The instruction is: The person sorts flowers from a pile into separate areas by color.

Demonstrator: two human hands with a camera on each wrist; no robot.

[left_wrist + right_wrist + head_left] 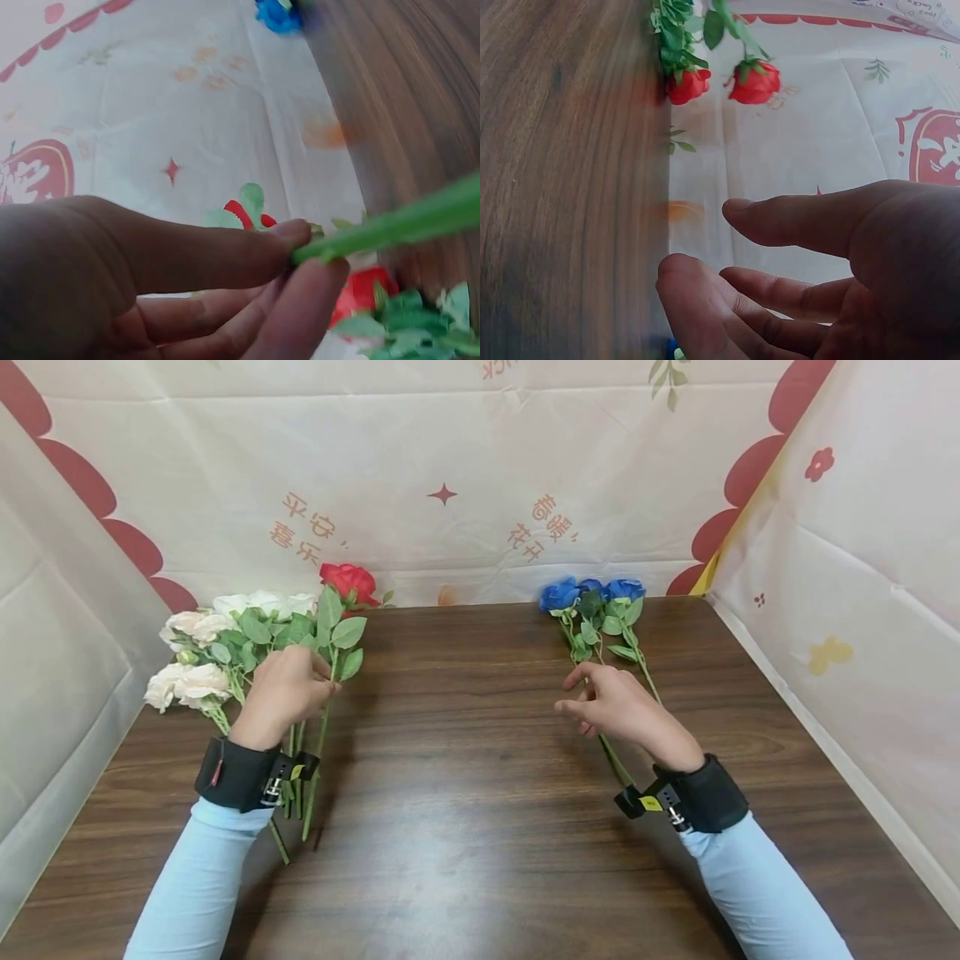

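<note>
**Artificial-looking roses in two groups, one red stem in hand**

Left hand (285, 693): narrow, thumb and fingertip pinching a green stem (397, 225). The stem appears to belong to the red rose (754, 84) that stands apart in the right wrist view.

Second red rose (688, 87): just beside the first, at the tabletop's far edge. The two blooms overlap in the head view.

White roses (266, 602) and cream roses (180, 685): left side of the tabletop (465, 777), beyond and beside the left hand, with leaves and stems crowded together.

Blue roses (558, 595): right side, blooms at the far edge, stems running towards the person, partly under the right hand.

Right hand (618, 703): fingers bent, a moderate gap between thumb and forefinger, holding nothing. It lies over the blue stems; whether it touches them cannot be told.

Handling notes: the pinch is best placed on bare stem, below the leaves (348, 633), firm enough to stop the bloom's weight rolling it. Raising the stem clear of its neighbours should limit snagged leaves, the likeliest fault in so close a group. The right fingers are best held off the blue stems, lest these be dragged.
</note>
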